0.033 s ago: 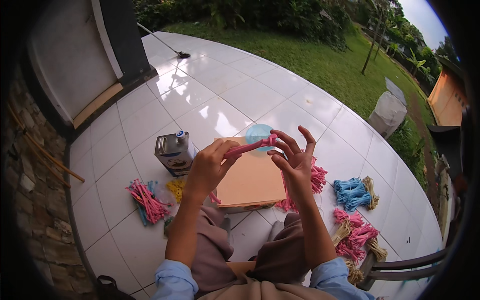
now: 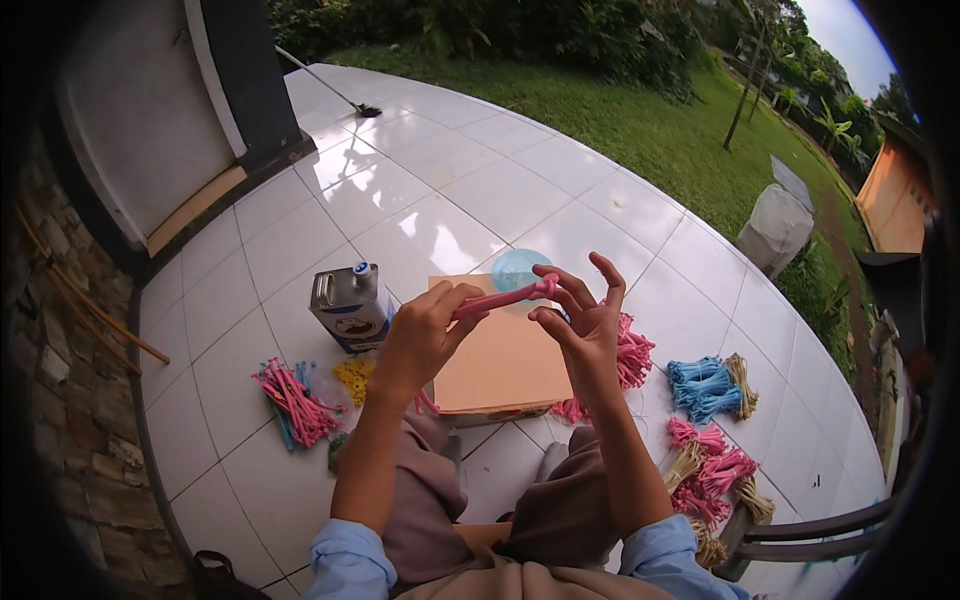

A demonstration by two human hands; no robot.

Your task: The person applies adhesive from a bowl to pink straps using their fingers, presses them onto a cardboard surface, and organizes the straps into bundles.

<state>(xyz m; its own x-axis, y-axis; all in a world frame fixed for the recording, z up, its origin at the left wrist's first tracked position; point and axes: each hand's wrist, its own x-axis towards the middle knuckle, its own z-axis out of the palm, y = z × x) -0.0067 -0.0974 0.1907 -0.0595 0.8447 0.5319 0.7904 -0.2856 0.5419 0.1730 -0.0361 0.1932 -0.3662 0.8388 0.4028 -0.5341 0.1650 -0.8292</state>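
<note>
Far left of the tiles: pink-and-blue cord bundle (image 2: 298,405), small yellow pieces (image 2: 353,380) near it, then a metal can (image 2: 350,312), upright. Left hand (image 2: 425,328) closed, thumb against fingers, gripping a pink cord (image 2: 500,298) that spans both hands above a board-topped box (image 2: 500,365). Translucent blue bowl (image 2: 520,268) behind. Right hand (image 2: 588,325) partly open, thumb apart, fingers at the cord's knotted end; cannot tell whether they grip. Rightmost: blue bundles (image 2: 705,388), with pink bundles (image 2: 725,470) nearer the body.
</note>
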